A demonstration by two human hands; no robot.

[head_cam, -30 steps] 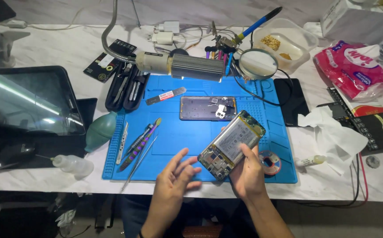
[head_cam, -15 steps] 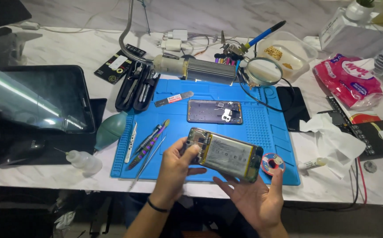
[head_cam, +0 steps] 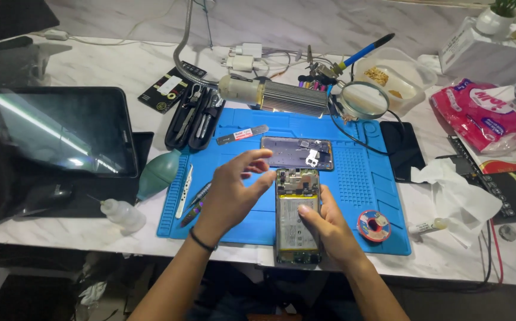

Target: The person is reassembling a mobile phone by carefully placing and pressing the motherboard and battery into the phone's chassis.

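**Opened phone, back cover off: handling entry**

While my right hand point(head_cam: 329, 229) cradles it from the 3 o'clock side, the opened phone point(head_cam: 297, 217) sits at the near edge of the blue repair mat point(head_cam: 365, 178), its lower end overhanging the table edge.

- **Grip, right:** thumb laid across the pale battery point(head_cam: 298, 223), fingers wrapped under the right edge; closed on the phone frame.
- **Grip, left:** my left hand point(head_cam: 234, 190) hovers just at 9 o'clock of the phone, fingers spread and curled, holding nothing; fingertips close to the upper left corner, contact not certain.
- **Handling, judged:** light, stiff slab; exposed boards and connectors at both ends look fragile, and the battery should not be bent or pressed hard. Best held by the long side rails, away from the bare circuitry.
- **Orientation:** long axis runs 12 to 6 o'clock; internals face up; camera-end board at 12, the smaller board at 6.
- **Nearby:** detached back cover point(head_cam: 297, 153) lying crosswise at 12 o'clock; solder-wick reel point(head_cam: 374, 225) at 3 o'clock; tweezers and pens point(head_cam: 193, 202) at 9 o'clock.
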